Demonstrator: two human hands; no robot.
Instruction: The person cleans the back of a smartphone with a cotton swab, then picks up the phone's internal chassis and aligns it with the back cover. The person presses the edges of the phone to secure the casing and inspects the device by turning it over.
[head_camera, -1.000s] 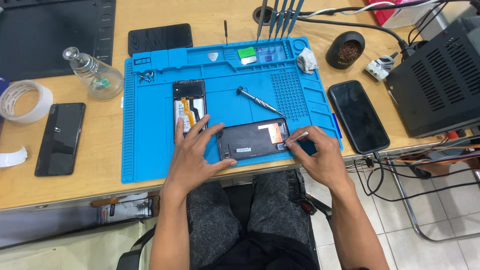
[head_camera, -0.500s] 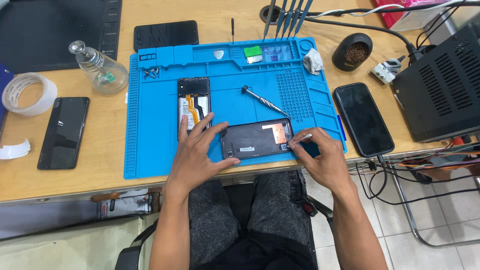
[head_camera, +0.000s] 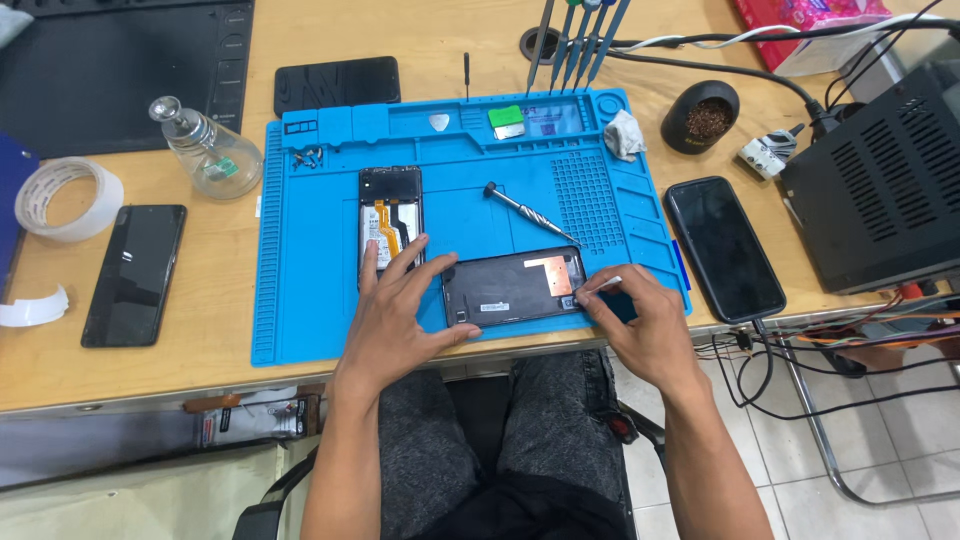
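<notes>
A black phone screen panel with a copper patch lies inner side up on the front of the blue work mat. My left hand rests spread on the mat, fingertips touching the panel's left edge. My right hand pinches a thin white tool whose tip meets the panel's right edge. An opened phone body with orange flex cable lies just behind my left fingers. A screwdriver lies on the mat behind the panel.
A black phone lies right of the mat, another to the left near a tape roll and glass bottle. A black equipment box stands at the right. Upright screwdrivers, a cup and cables sit behind.
The camera view has shifted slightly. Both hands stay at the panel, with the right hand's tool still at its right edge.
</notes>
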